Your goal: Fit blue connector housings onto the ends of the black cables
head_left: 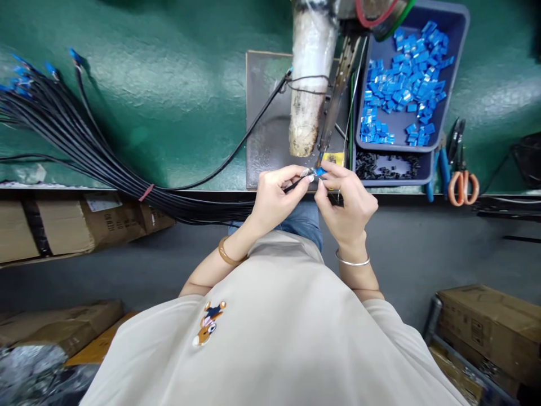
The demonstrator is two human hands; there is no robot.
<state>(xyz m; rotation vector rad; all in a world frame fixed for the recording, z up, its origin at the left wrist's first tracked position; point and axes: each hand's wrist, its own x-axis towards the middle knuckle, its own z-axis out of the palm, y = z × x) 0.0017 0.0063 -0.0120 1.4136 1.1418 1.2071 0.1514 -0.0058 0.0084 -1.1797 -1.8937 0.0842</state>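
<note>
My left hand (276, 196) pinches the end of a black cable (292, 185) over the table's front edge. In my right hand (347, 197), thumb and fingers close on a small blue connector (322, 171) that meets the cable's end. The tip of a soldering iron (332, 115), which hangs down from above, comes right to this join; whether it touches is too small to tell. Beside the iron runs a thick whitish wrapped tube (308, 96). A yellow pad (333, 159) lies just behind my right fingers, partly hidden by them.
A bundle of black cables (122, 175), tied with a red band (146, 192), stretches left over the green table (169, 113). A dark board (266, 113) lies under the iron. At right are a tray of blue connectors (459, 62), a tray of black pieces (426, 175), orange-handled scissors (464, 189) and blue-handled pliers (443, 163).
</note>
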